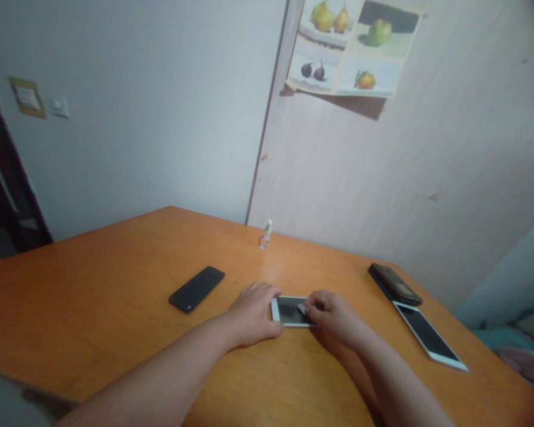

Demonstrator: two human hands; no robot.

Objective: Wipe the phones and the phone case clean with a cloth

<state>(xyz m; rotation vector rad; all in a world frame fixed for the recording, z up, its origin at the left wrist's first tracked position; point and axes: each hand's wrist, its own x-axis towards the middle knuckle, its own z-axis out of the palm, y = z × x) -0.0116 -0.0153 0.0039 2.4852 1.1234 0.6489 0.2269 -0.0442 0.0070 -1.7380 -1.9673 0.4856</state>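
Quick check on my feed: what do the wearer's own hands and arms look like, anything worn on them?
Both the left hand and right hand are ungloved. The forearms are bare too, with no sleeve, watch, bracelet or cable showing. I can't make out any rings, though some fingers are partly hidden.

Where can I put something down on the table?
The table is bare left of the black phone. Another free patch lies between the bottle, right hand and wallet. It's crowded in the middle, around the white phone and left hand, and on the right, where another white phone lies by the wallet.
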